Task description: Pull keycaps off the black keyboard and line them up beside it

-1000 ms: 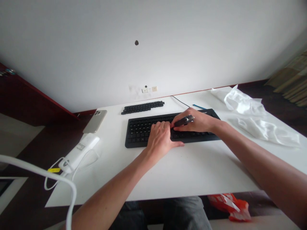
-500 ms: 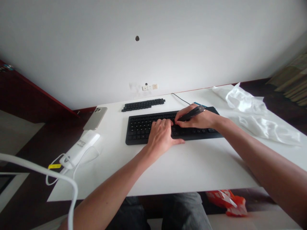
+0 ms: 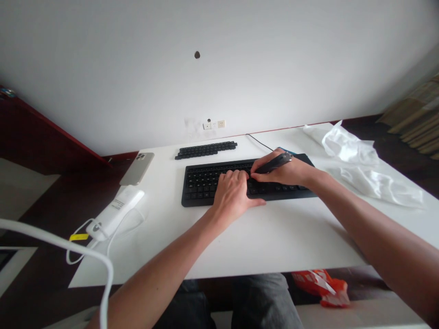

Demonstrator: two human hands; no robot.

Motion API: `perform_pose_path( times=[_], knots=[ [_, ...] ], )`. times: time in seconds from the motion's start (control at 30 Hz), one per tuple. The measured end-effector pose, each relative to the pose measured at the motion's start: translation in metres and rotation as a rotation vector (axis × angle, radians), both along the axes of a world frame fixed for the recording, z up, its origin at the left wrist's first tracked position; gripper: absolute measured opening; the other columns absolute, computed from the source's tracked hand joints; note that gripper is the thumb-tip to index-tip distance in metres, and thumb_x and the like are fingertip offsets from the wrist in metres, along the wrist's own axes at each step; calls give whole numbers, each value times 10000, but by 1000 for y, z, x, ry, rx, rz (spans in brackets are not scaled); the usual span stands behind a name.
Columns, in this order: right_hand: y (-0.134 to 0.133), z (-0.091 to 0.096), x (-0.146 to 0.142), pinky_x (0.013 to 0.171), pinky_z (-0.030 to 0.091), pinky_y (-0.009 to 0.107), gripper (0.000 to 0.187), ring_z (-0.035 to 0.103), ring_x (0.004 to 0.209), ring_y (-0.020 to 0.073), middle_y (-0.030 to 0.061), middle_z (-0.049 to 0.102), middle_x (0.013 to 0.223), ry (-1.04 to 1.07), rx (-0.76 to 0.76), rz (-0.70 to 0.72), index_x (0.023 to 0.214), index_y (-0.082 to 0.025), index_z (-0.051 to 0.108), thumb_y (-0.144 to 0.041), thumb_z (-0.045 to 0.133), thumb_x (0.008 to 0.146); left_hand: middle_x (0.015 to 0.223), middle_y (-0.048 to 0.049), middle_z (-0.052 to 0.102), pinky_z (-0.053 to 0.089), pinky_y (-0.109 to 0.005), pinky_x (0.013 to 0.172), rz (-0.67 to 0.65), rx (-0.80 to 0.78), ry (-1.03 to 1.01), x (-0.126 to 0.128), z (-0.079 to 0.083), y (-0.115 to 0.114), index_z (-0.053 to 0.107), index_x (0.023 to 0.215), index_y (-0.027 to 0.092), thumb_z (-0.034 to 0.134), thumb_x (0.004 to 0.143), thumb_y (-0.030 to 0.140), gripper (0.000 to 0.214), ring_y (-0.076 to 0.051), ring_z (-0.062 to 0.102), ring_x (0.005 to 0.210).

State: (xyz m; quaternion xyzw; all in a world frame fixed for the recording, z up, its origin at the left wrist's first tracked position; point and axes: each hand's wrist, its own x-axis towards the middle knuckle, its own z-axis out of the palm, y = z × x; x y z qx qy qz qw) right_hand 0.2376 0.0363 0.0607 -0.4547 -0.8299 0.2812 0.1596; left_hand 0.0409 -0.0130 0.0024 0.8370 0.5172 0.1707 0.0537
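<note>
A black keyboard (image 3: pixel 197 202) lies on the white table, with many keys visible on its left side. My left hand (image 3: pixel 231 192) rests on its middle, fingers laid over the keys and thumb stretched out along the front edge. Just right of it, my right hand (image 3: pixel 284 170) is closed round a dark pen-shaped tool (image 3: pixel 272 164), tilted up to the right. The tool's tip is hidden by my fingers at the keyboard. Behind the keyboard lie rows of loose black keycaps (image 3: pixel 206 150).
On the left of the table (image 3: pixel 254 246) are a phone (image 3: pixel 137 169) and a white power strip (image 3: pixel 115 214). A white cable (image 3: pixel 68 242) crosses the lower left. Clear plastic bags (image 3: pixel 356 148) lie at right. A blue item (image 3: pixel 287 151) shows partly behind my right hand.
Both hands keep nearly the same pose on the keyboard. The whole view has shifted slightly.
</note>
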Motion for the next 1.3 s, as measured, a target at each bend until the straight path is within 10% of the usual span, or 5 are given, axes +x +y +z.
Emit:
perform_pose_path(
  times=[0.73, 1.3],
  knots=[
    [-5, 17, -48, 634, 511, 343, 180, 702, 623, 252, 37, 718, 594, -339, -33, -222, 740, -228, 773, -345, 677, 838, 1074, -120, 705, 439, -427, 913, -9, 2, -93, -4, -5, 5, 640, 1059, 155, 854, 657, 734, 737, -311, 614, 1037],
    [-19, -10, -12, 706, 560, 332, 322, 722, 763, 255, 44, 768, 787, 9, -129, -263, 912, -210, 786, -506, 689, 833, 1102, -125, 700, 448, -421, 907, -48, 60, -126, -9, -7, 5, 657, 1123, 156, 612, 926, 694, 575, -293, 625, 1054]
  ],
)
